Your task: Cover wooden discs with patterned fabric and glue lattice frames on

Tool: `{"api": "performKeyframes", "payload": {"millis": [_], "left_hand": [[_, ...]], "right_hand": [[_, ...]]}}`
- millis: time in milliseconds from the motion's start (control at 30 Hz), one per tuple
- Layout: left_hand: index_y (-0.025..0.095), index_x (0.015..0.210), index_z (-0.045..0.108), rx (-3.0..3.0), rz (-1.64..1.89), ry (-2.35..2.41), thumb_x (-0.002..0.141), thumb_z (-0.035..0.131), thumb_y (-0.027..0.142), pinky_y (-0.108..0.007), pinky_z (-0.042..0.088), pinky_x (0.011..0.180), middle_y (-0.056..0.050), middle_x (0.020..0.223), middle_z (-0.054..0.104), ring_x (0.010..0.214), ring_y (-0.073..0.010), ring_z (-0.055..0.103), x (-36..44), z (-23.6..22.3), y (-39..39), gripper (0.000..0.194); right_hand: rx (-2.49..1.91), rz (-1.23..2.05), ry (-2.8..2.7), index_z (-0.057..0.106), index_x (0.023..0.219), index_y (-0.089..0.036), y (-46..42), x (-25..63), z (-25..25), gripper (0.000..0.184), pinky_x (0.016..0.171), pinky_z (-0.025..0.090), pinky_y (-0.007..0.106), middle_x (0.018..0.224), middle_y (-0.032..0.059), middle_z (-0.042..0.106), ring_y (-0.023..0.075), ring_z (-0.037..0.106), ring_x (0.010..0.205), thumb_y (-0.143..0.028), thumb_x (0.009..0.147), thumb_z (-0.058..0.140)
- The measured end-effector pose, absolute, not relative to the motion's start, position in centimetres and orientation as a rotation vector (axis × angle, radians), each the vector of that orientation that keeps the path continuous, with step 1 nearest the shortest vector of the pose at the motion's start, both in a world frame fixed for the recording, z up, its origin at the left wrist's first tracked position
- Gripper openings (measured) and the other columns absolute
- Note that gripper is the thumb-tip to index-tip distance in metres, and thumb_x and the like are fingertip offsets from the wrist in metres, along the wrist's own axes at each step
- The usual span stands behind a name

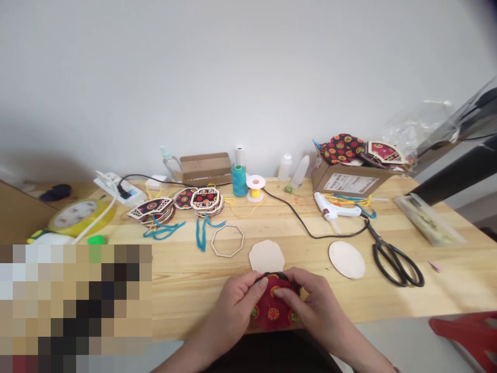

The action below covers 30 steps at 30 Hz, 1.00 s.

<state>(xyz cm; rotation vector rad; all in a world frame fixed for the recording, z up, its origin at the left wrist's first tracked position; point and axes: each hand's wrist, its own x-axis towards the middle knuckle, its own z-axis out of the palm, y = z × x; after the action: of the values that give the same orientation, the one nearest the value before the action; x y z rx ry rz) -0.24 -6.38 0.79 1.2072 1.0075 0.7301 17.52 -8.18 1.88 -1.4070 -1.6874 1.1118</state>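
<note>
Nearest my camera, at the table's front edge, the left hand (240,300) and the right hand (314,300) both grasp a dark red patterned cloth (274,313), thumbs on top; the fingers curled behind it are partly hidden from me. The cloth's black upper edge faces the wall, and its loose red part drops toward the wearer. The hands cover its sides, so I can't tell its long axis for certain; what I see runs from wall side to body side, midway between the wrists.

The surface is a pale wooden tabletop (186,280) with visible grain. At the lower right, a red object (466,336) shows beyond the table edge. Just past the fingertips lies a scallop-edged blank (266,255), flat. Farther right I have an oval blank (347,259), then black-handled scissors (398,264), handles toward me and slanting right. To the left is a thin octagonal frame (222,255).

Behind these, a white glue gun (336,210) lies at right, and stacked fan-shaped pieces (153,208) sit at left, beside teal cords. Along the back I make out a teal thread cone (239,181), a yellow thread spool (255,194) and a cardboard box (344,178) heaped with patterned pieces. A plain greyish wall (233,77) closes the view.
</note>
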Motion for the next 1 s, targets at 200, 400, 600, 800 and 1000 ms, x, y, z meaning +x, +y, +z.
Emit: {"api": "performKeyframes", "payload": {"millis": [200,400,600,800,1000], "left_hand": [[0.014,0.076,0.069,1.176,0.780,1.006,0.084,0.058,0.046,-0.021,0.041,0.060,-0.001,0.065,0.061,0.062,-0.0118,0.050,0.1,0.9,-5.2,0.034],[0.015,0.097,0.072,0.809,0.731,0.742,0.080,0.068,0.035,-0.028,0.049,0.074,-0.007,0.083,0.070,0.073,-0.0153,0.062,1.5,1.3,-4.4,0.027],[0.014,0.095,0.073,0.635,0.819,0.744,0.080,0.068,0.031,-0.028,0.052,0.069,-0.009,0.084,0.072,0.072,-0.0168,0.065,2.5,2.0,-4.3,0.023],[0.013,0.097,0.071,0.454,0.852,0.690,0.083,0.064,0.025,-0.029,0.054,0.071,-0.011,0.090,0.073,0.078,-0.0187,0.068,2.6,2.3,-4.4,0.020],[0.011,0.099,0.068,0.369,0.864,0.696,0.088,0.057,0.025,-0.033,0.055,0.071,-0.012,0.088,0.073,0.077,-0.0205,0.070,2.4,1.6,-4.7,0.021]], "right_hand": [[-1.446,0.920,-1.716,0.049,0.065,-0.019,-7.3,17.9,1.7,0.031,0.052,0.034,0.018,0.057,-0.0045,0.051,0.0081,0.045,0.054,-0.031,0.093,0.046],[-1.419,0.595,-1.860,0.046,0.063,-0.019,-6.3,17.9,1.2,0.035,0.049,0.032,0.020,0.054,-0.0040,0.049,0.0080,0.043,0.048,-0.030,0.096,0.041],[-1.368,0.125,-1.830,0.057,0.098,-0.017,-6.0,18.4,0.9,0.020,0.064,0.045,0.026,0.076,0.0041,0.062,0.0162,0.058,0.070,-0.035,0.093,0.050],[-1.353,0.351,-1.820,0.054,0.108,-0.021,-6.4,18.5,0.6,0.024,0.075,0.049,0.029,0.094,0.0047,0.062,0.0178,0.059,0.086,-0.020,0.085,0.061],[-1.337,0.485,-1.643,0.056,0.092,-0.022,-6.3,18.3,0.8,0.013,0.065,0.049,0.025,0.082,0.0014,0.062,0.0137,0.057,0.071,-0.016,0.082,0.061]]}}
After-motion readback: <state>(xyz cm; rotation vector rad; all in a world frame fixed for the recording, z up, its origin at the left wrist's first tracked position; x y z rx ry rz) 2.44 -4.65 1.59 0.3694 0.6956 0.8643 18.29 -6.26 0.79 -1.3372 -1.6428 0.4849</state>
